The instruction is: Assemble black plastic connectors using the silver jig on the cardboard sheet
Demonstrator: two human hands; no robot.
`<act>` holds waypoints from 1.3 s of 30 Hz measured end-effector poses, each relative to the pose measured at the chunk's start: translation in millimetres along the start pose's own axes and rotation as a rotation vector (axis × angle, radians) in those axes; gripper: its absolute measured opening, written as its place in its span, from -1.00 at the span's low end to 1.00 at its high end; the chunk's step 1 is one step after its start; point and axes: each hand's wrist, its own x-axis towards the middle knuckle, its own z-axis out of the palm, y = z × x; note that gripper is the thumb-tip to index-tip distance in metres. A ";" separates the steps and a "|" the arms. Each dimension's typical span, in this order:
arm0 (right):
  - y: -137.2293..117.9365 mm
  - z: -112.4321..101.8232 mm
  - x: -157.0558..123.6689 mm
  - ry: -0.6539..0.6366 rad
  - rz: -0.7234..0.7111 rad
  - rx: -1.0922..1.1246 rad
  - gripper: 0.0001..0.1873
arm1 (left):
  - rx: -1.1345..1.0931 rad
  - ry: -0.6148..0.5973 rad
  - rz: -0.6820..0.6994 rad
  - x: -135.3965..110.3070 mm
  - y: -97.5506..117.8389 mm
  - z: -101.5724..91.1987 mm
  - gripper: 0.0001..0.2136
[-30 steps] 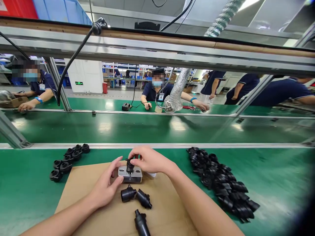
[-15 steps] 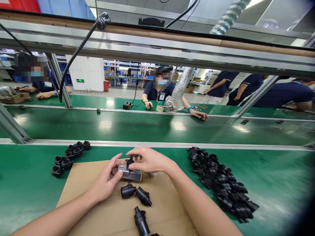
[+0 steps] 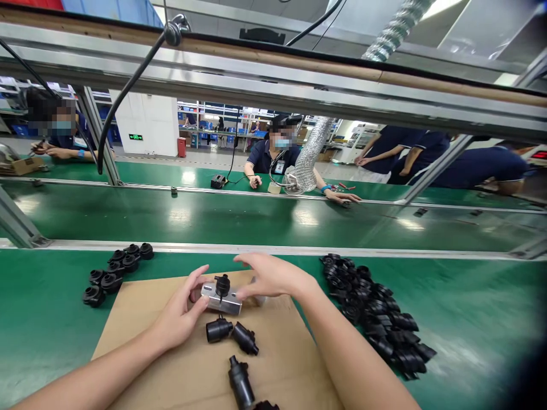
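Note:
A silver metal block (image 3: 231,306) stands on the cardboard sheet (image 3: 171,376), and a small black plastic fitting (image 3: 223,283) sits upright on its top. My left hand (image 3: 182,316) grips the block's left end between thumb and fingers. Just right of the fitting, my right hand (image 3: 276,276) is open, thumb and fingers apart; its thumb tip is close to the block's right end, and I cannot tell if it touches. Nearer to me lie black cylindrical fittings: one (image 3: 219,329) on its side, another (image 3: 245,338) beside it, and a longer one (image 3: 240,382).
Several black round parts (image 3: 111,282) lie in rows at the left on the green bench (image 3: 34,319). A long pile of black parts (image 3: 380,319) spreads at the right. A metal rail (image 3: 256,248) crosses behind the cardboard. Co-workers sit opposite, one near a silver duct (image 3: 315,151).
My right hand has let go of the black fitting on the block and moved right, its fingers opening. My left hand still holds the block. The whole view has shifted slightly.

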 end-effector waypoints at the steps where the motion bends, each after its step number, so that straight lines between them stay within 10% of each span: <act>1: 5.4 -1.6 -3.4 -0.046 0.111 -0.065 -0.05 | 0.016 -0.002 0.000 -0.2 0.9 0.4 -0.44; 6: 23.8 -1.9 -5.8 -0.194 0.213 -0.163 -0.57 | 0.142 -0.018 -0.021 -2.6 3.4 1.9 -0.36; 12: 39.0 0.3 1.9 -0.158 0.100 -0.118 -0.22 | 0.174 -0.011 -0.028 -2.8 4.3 2.8 -0.32; 23: -19.7 -16.6 -18.3 0.081 -0.216 0.103 -0.57 | 0.100 -0.015 0.010 0.3 3.6 5.9 -0.26; 39: -54.4 11.5 -13.7 -0.006 -0.138 -0.248 -0.59 | 0.092 -0.007 0.013 0.4 -0.7 9.0 -0.24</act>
